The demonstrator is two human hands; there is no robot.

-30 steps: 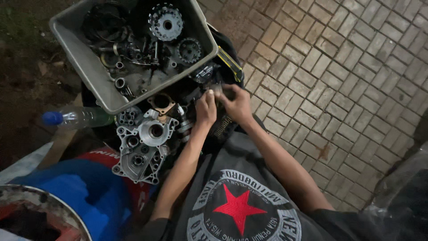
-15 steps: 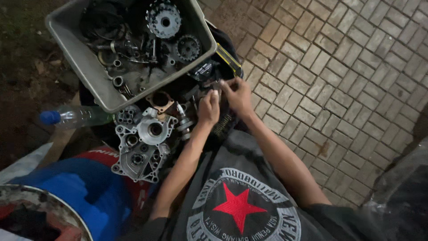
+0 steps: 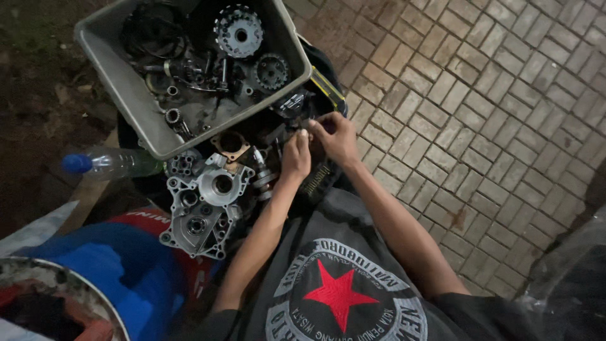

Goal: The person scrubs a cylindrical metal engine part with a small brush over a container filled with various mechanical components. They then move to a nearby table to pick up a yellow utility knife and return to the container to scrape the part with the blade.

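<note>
Your hands have shifted little — left hand (image 3: 295, 156) and right hand (image 3: 334, 136) still pinch a small dark part (image 3: 307, 126), fingers narrow, just below the tray (image 3: 126, 95).

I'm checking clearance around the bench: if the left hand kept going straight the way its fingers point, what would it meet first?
The left hand points up the picture. Just beyond its fingertips lies the small dark part, and behind that the rim of the grey parts tray. Probably the dark part comes first, though depth is hard to judge.
</note>
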